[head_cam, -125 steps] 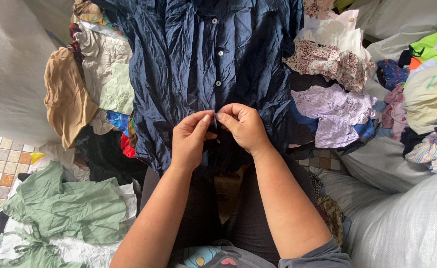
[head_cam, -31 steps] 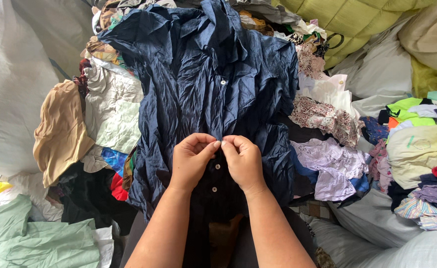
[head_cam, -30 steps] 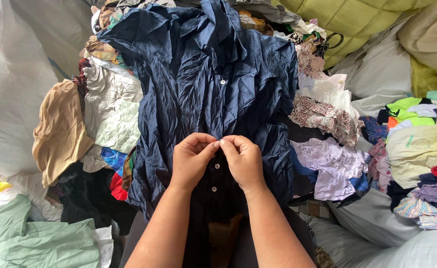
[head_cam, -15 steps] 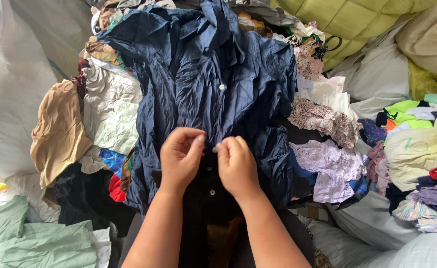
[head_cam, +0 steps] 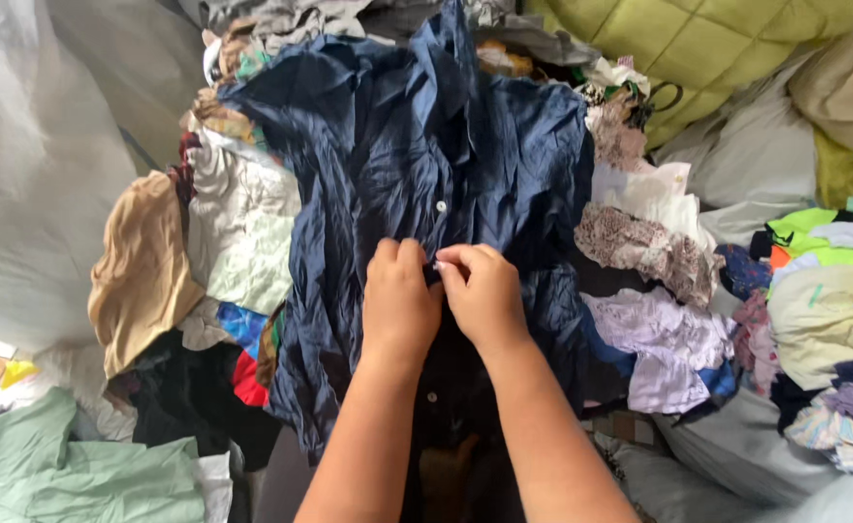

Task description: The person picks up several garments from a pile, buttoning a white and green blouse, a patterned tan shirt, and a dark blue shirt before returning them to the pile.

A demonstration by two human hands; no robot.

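Observation:
A crumpled navy blue button-up shirt (head_cam: 387, 155) lies spread over a heap of clothes, collar at the top. My left hand (head_cam: 399, 295) and my right hand (head_cam: 484, 291) meet at the shirt's front placket, fingertips pinching the fabric just below a white button (head_cam: 441, 206). Both hands grip the two edges of the placket close together. Another small button (head_cam: 433, 397) shows lower down between my forearms.
Mixed garments surround the shirt: a tan piece (head_cam: 140, 271) and a pale cream one (head_cam: 242, 232) on the left, green cloth (head_cam: 68, 475) at lower left, floral and lilac pieces (head_cam: 649, 320) on the right. Yellow-green sacks (head_cam: 717, 48) and white sacks (head_cam: 29, 174) ring the pile.
My hands have moved up the placket toward the collar, from a lower button to the spot just under a higher one. The view has shifted slightly.

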